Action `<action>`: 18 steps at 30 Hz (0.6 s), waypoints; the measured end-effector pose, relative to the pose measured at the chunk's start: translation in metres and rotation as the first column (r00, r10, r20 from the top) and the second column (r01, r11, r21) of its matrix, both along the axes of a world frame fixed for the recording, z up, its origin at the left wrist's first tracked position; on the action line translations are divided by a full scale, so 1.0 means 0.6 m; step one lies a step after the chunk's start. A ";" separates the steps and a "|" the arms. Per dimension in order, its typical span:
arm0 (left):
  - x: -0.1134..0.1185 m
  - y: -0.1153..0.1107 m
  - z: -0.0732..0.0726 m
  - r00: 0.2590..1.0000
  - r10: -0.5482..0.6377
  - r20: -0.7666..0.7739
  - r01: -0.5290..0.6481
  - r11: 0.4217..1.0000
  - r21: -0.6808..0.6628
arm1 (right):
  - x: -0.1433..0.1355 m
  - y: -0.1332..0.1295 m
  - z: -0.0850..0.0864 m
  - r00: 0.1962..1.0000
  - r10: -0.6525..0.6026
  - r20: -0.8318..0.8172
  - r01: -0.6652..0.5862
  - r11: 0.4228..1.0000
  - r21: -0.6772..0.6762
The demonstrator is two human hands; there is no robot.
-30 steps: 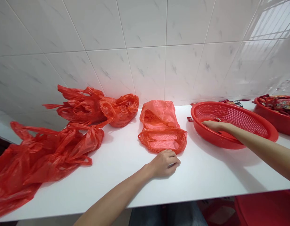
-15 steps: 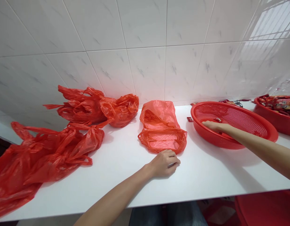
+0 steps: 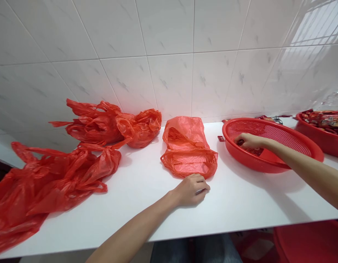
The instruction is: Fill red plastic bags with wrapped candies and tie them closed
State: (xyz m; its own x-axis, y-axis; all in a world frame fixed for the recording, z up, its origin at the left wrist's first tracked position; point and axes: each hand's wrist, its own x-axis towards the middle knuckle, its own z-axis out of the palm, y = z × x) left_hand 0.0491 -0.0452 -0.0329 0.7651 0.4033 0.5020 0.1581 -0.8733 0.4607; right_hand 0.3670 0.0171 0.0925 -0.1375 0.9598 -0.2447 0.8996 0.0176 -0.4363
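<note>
- "where's the right hand [image 3: 249,140]?"
- "in the round red perforated plastic basket [image 3: 244,159], fingers pinching a small dark-red packet [image 3: 240,142]."
- "left hand [image 3: 191,190]?"
- "fingers curled at the near edge of a thin red plastic bag [image 3: 188,160], can't tell if gripping."

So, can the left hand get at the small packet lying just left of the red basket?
Probably yes: the left hand rests at the open bag's near edge, and the gap beside the red basket leaves a way to the small packet.
</note>
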 end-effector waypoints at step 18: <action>-0.001 0.000 -0.002 0.999 0.003 -0.034 -0.003 1.000 -0.016 | 0.035 -0.003 0.019 0.976 -0.104 -0.190 0.081 0.989 -0.122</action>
